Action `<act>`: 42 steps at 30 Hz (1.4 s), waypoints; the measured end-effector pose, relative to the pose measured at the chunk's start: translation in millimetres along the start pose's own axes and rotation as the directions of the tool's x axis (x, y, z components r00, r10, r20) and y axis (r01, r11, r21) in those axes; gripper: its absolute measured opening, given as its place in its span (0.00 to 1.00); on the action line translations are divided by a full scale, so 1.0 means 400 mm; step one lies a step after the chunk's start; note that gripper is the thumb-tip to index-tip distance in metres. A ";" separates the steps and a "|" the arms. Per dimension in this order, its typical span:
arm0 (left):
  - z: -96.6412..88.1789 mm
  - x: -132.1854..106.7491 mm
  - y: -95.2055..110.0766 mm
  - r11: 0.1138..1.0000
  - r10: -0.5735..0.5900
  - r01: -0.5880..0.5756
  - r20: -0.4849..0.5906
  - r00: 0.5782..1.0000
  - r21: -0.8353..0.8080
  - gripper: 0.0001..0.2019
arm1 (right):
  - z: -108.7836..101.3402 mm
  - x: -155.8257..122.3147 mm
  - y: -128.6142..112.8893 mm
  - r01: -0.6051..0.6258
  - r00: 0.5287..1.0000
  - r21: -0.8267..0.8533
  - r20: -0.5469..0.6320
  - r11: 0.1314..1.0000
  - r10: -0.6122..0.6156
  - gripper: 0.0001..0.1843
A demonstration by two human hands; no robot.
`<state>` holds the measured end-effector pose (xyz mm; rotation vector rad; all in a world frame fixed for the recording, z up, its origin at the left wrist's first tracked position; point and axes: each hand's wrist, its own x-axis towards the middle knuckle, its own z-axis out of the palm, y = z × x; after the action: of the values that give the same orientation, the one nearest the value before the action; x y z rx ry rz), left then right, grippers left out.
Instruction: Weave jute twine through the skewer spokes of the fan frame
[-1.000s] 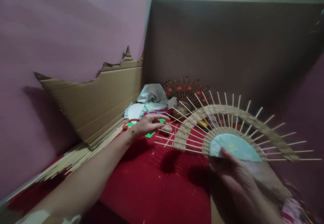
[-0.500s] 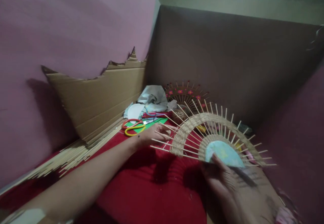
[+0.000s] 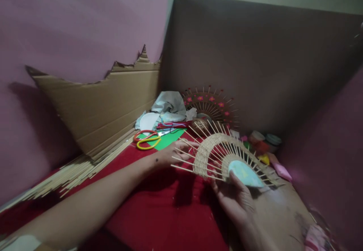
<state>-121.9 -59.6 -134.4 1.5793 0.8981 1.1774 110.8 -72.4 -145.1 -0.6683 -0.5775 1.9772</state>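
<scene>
A half-round woven fan (image 3: 202, 154) of pale thin sticks has a twined band and a light blue patch (image 3: 245, 173) at its centre. My right hand (image 3: 236, 201) grips it at the lower middle, thumb in front on the patch and fingers behind. At the fan's left edge, my left hand (image 3: 180, 150) has its bent fingers among the stick ends, close against the band; the sticks partly cover them. The fan is held tilted above a red cloth (image 3: 159, 213).
Scissors (image 3: 147, 139) with red and yellow handles lie on a green sheet (image 3: 170, 141). Loose sticks (image 3: 76, 171) lie along torn cardboard (image 3: 99, 111) at left. Behind stands a brown fan with pink flowers (image 3: 211, 98). Small tubs (image 3: 258, 137) and a pink packet (image 3: 282, 171) sit at right.
The fan's right side has tipped down and away, so its arc looks narrower. My right hand has shifted slightly left with it. My left hand stays at the left edge.
</scene>
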 end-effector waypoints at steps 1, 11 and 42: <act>0.000 -0.001 0.003 0.998 0.012 -0.013 0.018 1.000 0.058 0.21 | 0.008 -0.004 0.003 -0.040 0.999 0.016 0.000 0.999 0.040 0.08; -0.053 0.000 0.046 0.973 -0.187 0.149 0.222 0.957 0.177 0.09 | 0.003 0.012 0.016 0.049 0.993 -0.077 0.114 0.996 -0.040 0.03; -0.166 -0.018 0.073 0.925 -0.308 0.264 0.133 0.942 0.272 0.19 | 0.039 0.086 0.026 0.105 0.994 0.109 0.029 0.989 -0.109 0.07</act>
<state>-187.1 -57.9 -101.8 1.6523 1.1524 0.7284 79.7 -48.8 -147.6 -0.5270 -0.5141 1.9082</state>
